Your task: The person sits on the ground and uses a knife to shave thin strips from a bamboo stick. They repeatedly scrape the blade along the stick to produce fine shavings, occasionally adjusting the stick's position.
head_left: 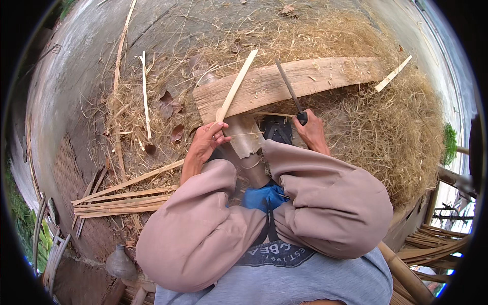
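My left hand (204, 144) is closed on the lower end of a pale bamboo strip (238, 84), which slants up and away across the left part of a wooden board (330, 76). In my right hand (311, 133) is a knife (288, 85), gripped by its black handle, its long narrow blade over the board and pointing away from me. Strip and blade are apart. Beneath the board, a greyish-brown tube-like piece (244, 137) runs back between my legs toward a blue cloth or bag (264, 197).
Fine curly shavings (401, 147) cover much of the ground. Several split bamboo strips (127, 203) lie at left. Loose strips (145, 96) (394, 73) rest at far left and far right. A grey rounded vessel (121, 262) stands at lower left; bamboo pieces (432, 249) are stacked at right.
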`<state>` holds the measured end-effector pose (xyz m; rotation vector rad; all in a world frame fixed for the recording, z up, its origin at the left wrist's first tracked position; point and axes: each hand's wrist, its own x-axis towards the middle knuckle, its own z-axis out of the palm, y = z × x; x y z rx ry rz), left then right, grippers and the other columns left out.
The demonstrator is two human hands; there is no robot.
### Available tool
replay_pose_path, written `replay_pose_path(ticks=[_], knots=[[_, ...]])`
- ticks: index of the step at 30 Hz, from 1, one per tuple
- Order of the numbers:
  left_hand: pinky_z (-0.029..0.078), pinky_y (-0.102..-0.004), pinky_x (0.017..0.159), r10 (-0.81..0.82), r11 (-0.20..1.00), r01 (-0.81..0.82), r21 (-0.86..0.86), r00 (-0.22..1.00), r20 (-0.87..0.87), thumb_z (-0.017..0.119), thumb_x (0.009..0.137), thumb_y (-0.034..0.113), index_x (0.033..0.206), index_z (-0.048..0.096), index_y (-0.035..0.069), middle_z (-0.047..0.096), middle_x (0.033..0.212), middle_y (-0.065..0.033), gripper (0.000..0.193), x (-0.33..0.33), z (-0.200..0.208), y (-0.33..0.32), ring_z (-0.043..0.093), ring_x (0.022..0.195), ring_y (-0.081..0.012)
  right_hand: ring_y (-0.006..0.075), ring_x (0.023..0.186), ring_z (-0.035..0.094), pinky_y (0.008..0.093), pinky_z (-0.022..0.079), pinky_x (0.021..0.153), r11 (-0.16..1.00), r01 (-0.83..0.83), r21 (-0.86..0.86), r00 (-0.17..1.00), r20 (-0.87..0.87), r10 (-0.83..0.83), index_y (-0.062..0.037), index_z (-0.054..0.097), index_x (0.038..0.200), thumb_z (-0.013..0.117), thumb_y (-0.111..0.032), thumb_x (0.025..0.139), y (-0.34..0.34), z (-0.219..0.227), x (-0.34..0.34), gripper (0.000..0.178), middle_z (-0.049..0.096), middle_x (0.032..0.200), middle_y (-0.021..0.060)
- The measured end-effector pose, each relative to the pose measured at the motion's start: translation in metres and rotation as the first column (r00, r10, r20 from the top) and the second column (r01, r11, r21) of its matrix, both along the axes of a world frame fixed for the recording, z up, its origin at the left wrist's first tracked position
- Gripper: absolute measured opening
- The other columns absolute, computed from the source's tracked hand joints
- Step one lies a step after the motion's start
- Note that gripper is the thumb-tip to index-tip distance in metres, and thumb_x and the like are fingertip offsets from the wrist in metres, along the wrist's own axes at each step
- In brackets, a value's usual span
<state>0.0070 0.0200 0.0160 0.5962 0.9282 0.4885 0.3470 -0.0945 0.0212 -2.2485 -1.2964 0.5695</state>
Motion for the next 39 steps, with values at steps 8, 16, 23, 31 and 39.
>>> replay_pose_path(ticks=[8,16,23,31,39], knots=[[0.062,-0.035,0.083,-0.261,0.964,0.26,-0.049,0.965,-0.021,0.069,0.1,0.023,0.114,0.068,-0.003,0.039,0.06,0.0096,0.03,-0.004,0.011,0.014,0.042,0.05,-0.0034,0.0362,0.075,0.073,0.0439,0.055,0.068,0.994,-0.016,0.107,0.987,-0.158,0.032,0.0013,0.065,0.1,0.077,-0.031,0.089,0.013,0.015,-0.029,0.037,0.072,0.082,0.0224],[0.061,-0.0384,0.094,-0.084,0.994,0.087,-0.058,0.995,0.056,0.064,0.104,0.029,0.116,0.067,-0.005,0.046,0.063,0.0062,0.036,0.009,0.004,0.012,0.053,0.057,-0.0069,0.036,0.073,0.071,0.0429,0.054,0.067,0.978,-0.189,0.092,0.981,-0.019,0.191,-0.0002,0.067,0.097,0.079,-0.032,0.089,0.016,0.0,-0.028,0.036,0.07,0.081,0.0216],[0.059,-0.0409,0.098,-0.071,0.987,0.093,-0.129,0.983,0.169,0.056,0.108,0.035,0.116,0.065,-0.006,0.05,0.065,0.0031,0.043,0.007,-0.011,-0.004,0.057,0.062,-0.0113,0.0191,0.062,0.065,0.0359,0.051,0.057,0.994,-0.109,-0.032,0.849,-0.523,0.076,-0.0024,0.065,0.103,0.066,-0.041,0.101,0.011,-0.004,-0.03,0.039,0.067,0.078,0.0107],[0.061,-0.037,0.085,-0.085,0.99,0.094,0.107,0.992,-0.089,0.056,0.108,0.038,0.104,0.067,-0.003,0.053,0.063,0.0014,0.042,0.01,-0.02,-0.007,0.056,0.059,-0.01,0.0133,0.054,0.06,0.0277,0.047,0.049,0.99,0.107,-0.088,0.412,-0.902,-0.125,-0.003,0.062,0.103,0.061,-0.042,0.104,0.002,-0.011,-0.043,0.04,0.063,0.073,0.0054],[0.05,-0.0463,0.056,0.216,0.308,0.512,0.802,0.783,-0.583,0.056,0.106,0.026,0.101,0.063,0.003,0.059,0.058,-0.0168,0.025,0.03,-0.022,-0.014,0.067,0.058,-0.0315,0.0372,0.072,0.069,0.0452,0.053,0.065,0.987,-0.111,0.119,0.987,-0.107,0.124,-0.0016,0.058,0.111,0.076,-0.028,0.09,0.011,-0.002,-0.043,0.038,0.068,0.079,0.0234]])
